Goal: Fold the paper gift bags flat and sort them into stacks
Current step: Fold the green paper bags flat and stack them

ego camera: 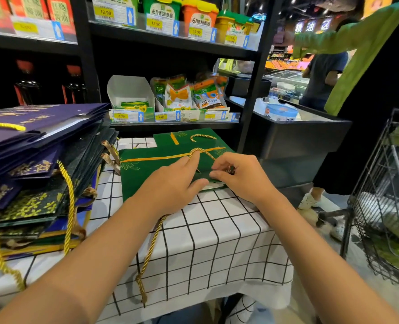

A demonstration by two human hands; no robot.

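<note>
Flattening the green bag (pixel 147 181): left hand (pixel 172 185) presses it with straight fingers, right hand (pixel 235 176) pinches its edge; next, stacking.

Matt green paper bag (pixel 147 178), twisted gold cord handle (pixel 202 152), checked cloth (pixel 217 242).

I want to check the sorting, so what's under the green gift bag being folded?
A second green bag pokes out behind the green gift bag, on the checked tablecloth. Whether more lie beneath is hidden.
</note>
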